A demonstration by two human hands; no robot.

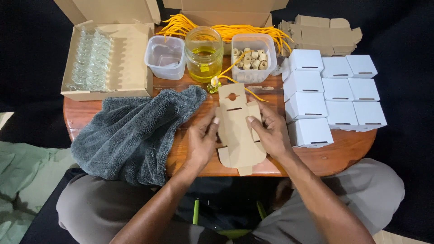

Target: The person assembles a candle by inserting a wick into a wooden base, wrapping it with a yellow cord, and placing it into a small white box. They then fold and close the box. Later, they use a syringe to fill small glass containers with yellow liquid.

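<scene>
Dark cloth surrounds the low wooden table (348, 153), where an open carton of small glass bottles (90, 58) sits far left above a grey towel (131, 131). At the middle, the left hand (202, 140) and right hand (269, 131) both grip a flat, unfolded cardboard box blank (237, 131) by its side edges just above the table's near edge, with an empty tub (165, 56), a jar of yellow oil (204, 54) and a tub of wooden caps (253, 56) behind. White folded boxes (334, 90) stand in rows at right.
</scene>
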